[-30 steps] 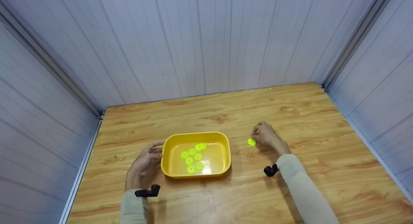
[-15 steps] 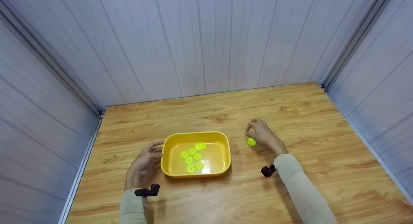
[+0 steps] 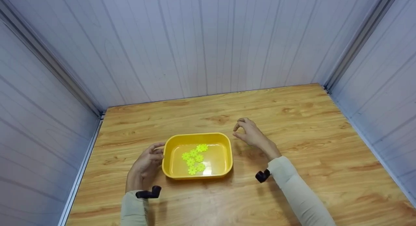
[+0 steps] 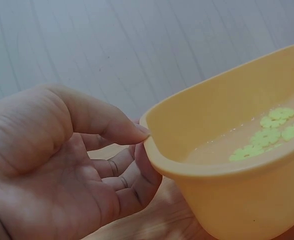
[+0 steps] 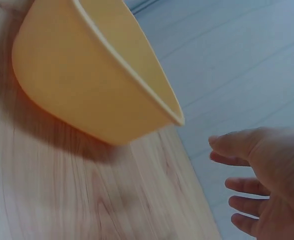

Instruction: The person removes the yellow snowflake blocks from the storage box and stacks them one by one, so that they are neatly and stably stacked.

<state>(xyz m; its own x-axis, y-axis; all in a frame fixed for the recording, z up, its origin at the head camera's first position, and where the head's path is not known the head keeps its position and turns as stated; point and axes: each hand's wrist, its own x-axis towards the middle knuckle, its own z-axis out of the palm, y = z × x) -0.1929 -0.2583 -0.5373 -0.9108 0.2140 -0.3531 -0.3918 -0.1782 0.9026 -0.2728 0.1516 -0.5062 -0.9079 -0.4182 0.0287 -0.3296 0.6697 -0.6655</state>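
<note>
A yellow plastic basin [image 3: 195, 139] stands on the table. Several neon-green flower-shaped pieces [image 3: 190, 162] lie on its floor, grouped left of centre. At the basin's left end my left hand [image 3: 146, 162] pinches the rim; the left wrist view shows the thumb [image 4: 134, 131] on top and curled fingers [image 4: 137, 185] against the outer wall. Just beyond the basin's right side hovers my right hand [image 3: 252, 135], thumb and index tips close together, the other fingers loosely spread. In the right wrist view nothing shows in that hand [image 5: 277, 180]. The basin wall [image 5: 82, 75] is apart from it.
The wood-grain table [image 3: 292, 122] extends around the basin. Pale panelled walls [image 3: 211, 40] rise behind it and on both sides. A black camera mount [image 3: 262, 176] sticks out from the right sleeve, another mount [image 3: 149, 192] from the left.
My right hand has moved left toward the basin. The single green flower piece earlier beside it on the table is out of sight now, possibly behind the hand. Left hand and basin stay put.
</note>
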